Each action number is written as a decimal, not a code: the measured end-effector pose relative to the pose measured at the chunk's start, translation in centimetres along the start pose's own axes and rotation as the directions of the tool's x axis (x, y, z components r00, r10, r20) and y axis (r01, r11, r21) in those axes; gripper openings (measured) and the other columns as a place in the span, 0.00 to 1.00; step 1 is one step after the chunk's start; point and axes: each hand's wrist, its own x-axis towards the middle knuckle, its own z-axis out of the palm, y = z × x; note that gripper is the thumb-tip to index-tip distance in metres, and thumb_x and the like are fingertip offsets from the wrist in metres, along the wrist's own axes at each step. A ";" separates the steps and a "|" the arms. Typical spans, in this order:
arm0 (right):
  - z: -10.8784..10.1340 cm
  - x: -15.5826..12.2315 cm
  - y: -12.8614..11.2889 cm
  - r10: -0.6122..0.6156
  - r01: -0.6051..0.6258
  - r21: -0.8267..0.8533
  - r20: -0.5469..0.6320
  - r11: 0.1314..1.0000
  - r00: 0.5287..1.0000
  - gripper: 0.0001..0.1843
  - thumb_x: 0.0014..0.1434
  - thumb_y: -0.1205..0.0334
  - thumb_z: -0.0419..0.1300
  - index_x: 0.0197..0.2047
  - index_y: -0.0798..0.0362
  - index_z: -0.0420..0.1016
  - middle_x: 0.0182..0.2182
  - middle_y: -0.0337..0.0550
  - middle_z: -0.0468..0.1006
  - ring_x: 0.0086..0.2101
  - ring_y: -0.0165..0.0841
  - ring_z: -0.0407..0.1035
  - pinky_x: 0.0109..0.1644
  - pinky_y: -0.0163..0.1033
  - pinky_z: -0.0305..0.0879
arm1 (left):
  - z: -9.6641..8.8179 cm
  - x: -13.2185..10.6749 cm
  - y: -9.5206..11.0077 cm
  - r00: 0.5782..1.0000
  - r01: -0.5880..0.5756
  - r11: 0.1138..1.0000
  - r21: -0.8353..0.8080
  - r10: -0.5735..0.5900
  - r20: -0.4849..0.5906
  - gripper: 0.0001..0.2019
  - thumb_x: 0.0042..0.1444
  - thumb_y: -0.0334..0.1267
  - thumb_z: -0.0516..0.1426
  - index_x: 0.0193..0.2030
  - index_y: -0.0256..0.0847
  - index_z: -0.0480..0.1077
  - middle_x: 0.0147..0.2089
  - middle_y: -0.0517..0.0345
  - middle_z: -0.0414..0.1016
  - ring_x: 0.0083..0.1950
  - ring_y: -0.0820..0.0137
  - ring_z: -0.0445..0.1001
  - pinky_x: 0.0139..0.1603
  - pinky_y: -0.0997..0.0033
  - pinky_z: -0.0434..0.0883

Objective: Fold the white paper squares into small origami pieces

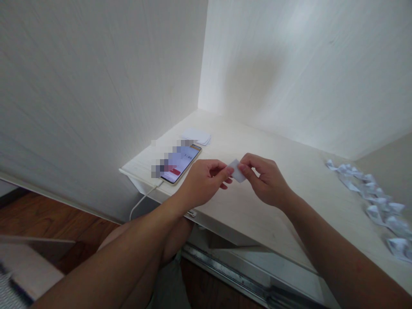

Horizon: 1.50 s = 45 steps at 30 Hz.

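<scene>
At near left, one white cable (147, 194) runs to one pale-edged rectangular phone (184, 163), its clock ending "46". To its right, above the white wood-grain desktop (246, 219), the left hand (207, 180) and right hand (266, 178) pinch one small white paper piece (237, 171) between closed thumbs and fingers. Many crumpled white papers (381, 201), too blurred to count, line the right side. One low stack of white sheets (197, 135) lies far left.
</scene>
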 end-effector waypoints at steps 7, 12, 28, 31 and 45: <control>0.1 0.0 0.2 0.043 -0.044 0.047 0.015 0.998 0.999 0.17 0.73 0.58 0.55 0.30 0.51 0.68 0.25 0.36 0.69 0.26 0.30 0.61 0.32 0.38 0.57 | 0.1 -0.1 0.5 0.997 0.061 0.998 -0.009 -0.062 -0.042 0.08 0.62 0.34 0.63 0.32 0.34 0.78 0.29 0.54 0.82 0.29 0.71 0.81 0.31 0.73 0.82; -0.1 0.0 0.1 0.070 -0.070 0.088 0.009 0.994 0.998 0.17 0.73 0.57 0.55 0.30 0.51 0.68 0.25 0.36 0.69 0.27 0.30 0.62 0.32 0.38 0.57 | 0.0 -0.3 0.6 0.996 0.086 0.996 -0.031 -0.086 0.026 0.09 0.61 0.37 0.63 0.34 0.33 0.81 0.30 0.52 0.82 0.30 0.71 0.80 0.26 0.75 0.81; -0.1 -0.1 0.6 0.146 -0.158 0.200 0.075 0.967 0.986 0.21 0.72 0.48 0.55 0.30 0.52 0.70 0.25 0.37 0.69 0.28 0.31 0.62 0.34 0.39 0.58 | 0.1 -0.6 0.7 0.997 0.077 0.997 0.015 -0.077 0.016 0.14 0.61 0.40 0.59 0.38 0.32 0.82 0.31 0.48 0.82 0.29 0.66 0.82 0.14 0.79 0.71; -0.1 -0.1 0.6 0.165 -0.180 0.203 0.091 0.962 0.982 0.23 0.72 0.46 0.55 0.30 0.52 0.70 0.26 0.38 0.70 0.28 0.31 0.63 0.34 0.39 0.58 | -0.2 -0.7 0.6 0.998 0.056 0.998 0.034 -0.057 0.031 0.15 0.61 0.42 0.59 0.38 0.33 0.83 0.29 0.49 0.81 0.26 0.67 0.81 0.13 0.80 0.68; -0.4 -0.2 1.2 0.198 -0.215 0.232 0.094 0.949 0.976 0.24 0.71 0.43 0.56 0.31 0.52 0.71 0.27 0.39 0.71 0.29 0.32 0.63 0.35 0.40 0.59 | 0.4 -0.8 0.4 0.994 0.064 0.998 -0.022 -0.066 -0.089 0.13 0.56 0.45 0.64 0.34 0.34 0.82 0.28 0.50 0.82 0.22 0.70 0.77 0.12 0.80 0.63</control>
